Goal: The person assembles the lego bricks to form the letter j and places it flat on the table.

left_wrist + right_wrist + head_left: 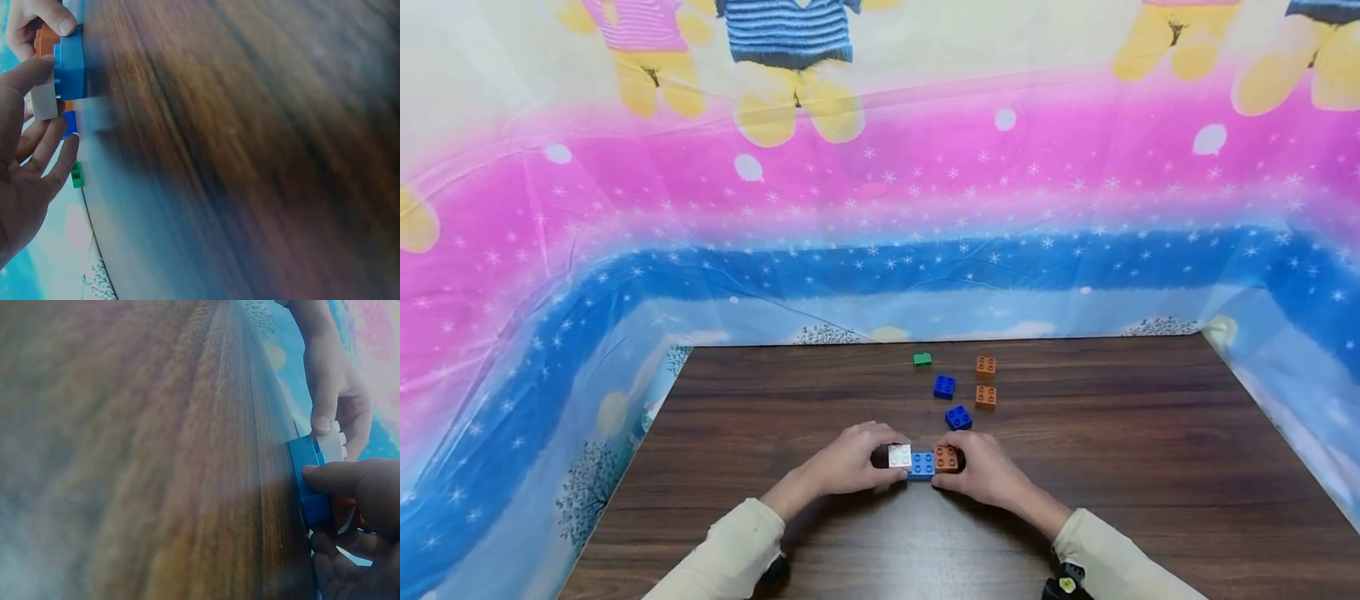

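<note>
"What's being held?"

"On the table (760,400), the left hand (856,460) is pinching a white brick (899,456) at the left end of a light-blue brick (922,467); the right hand (991,472) is gripping its right end, under an orange brick (946,458)."

"White one seated?"

"Can't tell; that hand is partly hiding the joint."

Cream sleeves (730,550) (slightly rumpled) meet black wrist devices (1064,582).

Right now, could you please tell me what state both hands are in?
Left hand: closed, pinching the white block.
Right hand: closed, gripping the light blue block and the orange block on it.
</note>
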`<state>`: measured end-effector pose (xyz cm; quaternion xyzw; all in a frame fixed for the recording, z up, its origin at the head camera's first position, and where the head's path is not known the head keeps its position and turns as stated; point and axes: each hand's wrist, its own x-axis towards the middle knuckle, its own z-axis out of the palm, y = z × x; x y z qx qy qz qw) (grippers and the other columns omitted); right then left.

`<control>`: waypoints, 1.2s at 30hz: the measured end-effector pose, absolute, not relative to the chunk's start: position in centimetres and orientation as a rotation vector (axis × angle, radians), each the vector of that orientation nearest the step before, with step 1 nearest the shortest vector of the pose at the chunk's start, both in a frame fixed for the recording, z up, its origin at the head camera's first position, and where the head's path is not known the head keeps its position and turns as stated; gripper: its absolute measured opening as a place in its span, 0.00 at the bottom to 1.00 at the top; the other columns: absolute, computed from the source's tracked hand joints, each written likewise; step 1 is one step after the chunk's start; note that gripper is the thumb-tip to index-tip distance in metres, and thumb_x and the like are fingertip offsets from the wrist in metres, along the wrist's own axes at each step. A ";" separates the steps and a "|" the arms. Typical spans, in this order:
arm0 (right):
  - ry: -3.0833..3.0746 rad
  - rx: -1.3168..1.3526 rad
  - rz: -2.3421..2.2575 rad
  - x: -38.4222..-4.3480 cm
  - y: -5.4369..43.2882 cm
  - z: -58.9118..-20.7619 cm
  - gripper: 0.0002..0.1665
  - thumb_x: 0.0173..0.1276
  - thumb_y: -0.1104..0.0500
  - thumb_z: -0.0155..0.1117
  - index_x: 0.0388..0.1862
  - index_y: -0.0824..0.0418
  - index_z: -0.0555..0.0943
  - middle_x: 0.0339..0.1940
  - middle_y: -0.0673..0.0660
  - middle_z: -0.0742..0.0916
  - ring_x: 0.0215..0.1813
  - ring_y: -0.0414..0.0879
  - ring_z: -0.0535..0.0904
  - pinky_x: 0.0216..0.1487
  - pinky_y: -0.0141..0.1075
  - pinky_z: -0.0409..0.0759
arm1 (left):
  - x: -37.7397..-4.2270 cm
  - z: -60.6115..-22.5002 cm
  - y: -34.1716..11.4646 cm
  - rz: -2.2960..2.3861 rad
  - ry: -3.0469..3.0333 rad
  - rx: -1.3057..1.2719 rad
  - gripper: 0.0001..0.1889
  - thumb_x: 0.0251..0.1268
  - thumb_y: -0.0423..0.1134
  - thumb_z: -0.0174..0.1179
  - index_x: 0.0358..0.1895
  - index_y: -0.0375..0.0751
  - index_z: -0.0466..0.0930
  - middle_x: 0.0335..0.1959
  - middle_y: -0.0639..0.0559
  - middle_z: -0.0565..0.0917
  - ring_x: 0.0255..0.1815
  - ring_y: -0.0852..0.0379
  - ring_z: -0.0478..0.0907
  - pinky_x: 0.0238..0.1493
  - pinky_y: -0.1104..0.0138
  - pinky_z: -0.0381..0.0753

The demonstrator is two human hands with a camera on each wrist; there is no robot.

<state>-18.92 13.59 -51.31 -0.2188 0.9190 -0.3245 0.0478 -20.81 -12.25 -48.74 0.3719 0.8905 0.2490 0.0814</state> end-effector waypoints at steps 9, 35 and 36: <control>2.806 -0.668 -0.994 -19.1 13.6 -51.3 0.23 0.57 0.50 0.82 0.50 0.55 0.86 0.34 0.44 0.84 0.32 0.37 0.75 0.31 0.34 0.73 | -21.0 -48.7 -12.1 0.760 2.652 1.114 0.23 0.68 0.51 0.68 0.62 0.46 0.83 0.52 0.56 0.85 0.46 0.65 0.77 0.48 0.66 0.77; 2.809 -0.666 -0.996 -18.8 13.7 -51.3 0.22 0.58 0.51 0.81 0.49 0.55 0.86 0.31 0.43 0.82 0.29 0.37 0.74 0.30 0.34 0.72 | -20.8 -49.1 -12.0 0.888 2.638 1.052 0.22 0.63 0.46 0.72 0.60 0.45 0.86 0.44 0.58 0.84 0.37 0.66 0.76 0.38 0.72 0.77; 2.809 -0.666 -0.996 -18.8 13.7 -51.3 0.22 0.58 0.51 0.81 0.49 0.55 0.86 0.31 0.43 0.82 0.29 0.36 0.74 0.30 0.33 0.72 | -20.8 -49.0 -12.0 0.884 2.640 1.051 0.22 0.63 0.46 0.73 0.60 0.45 0.86 0.44 0.58 0.84 0.37 0.66 0.76 0.38 0.72 0.76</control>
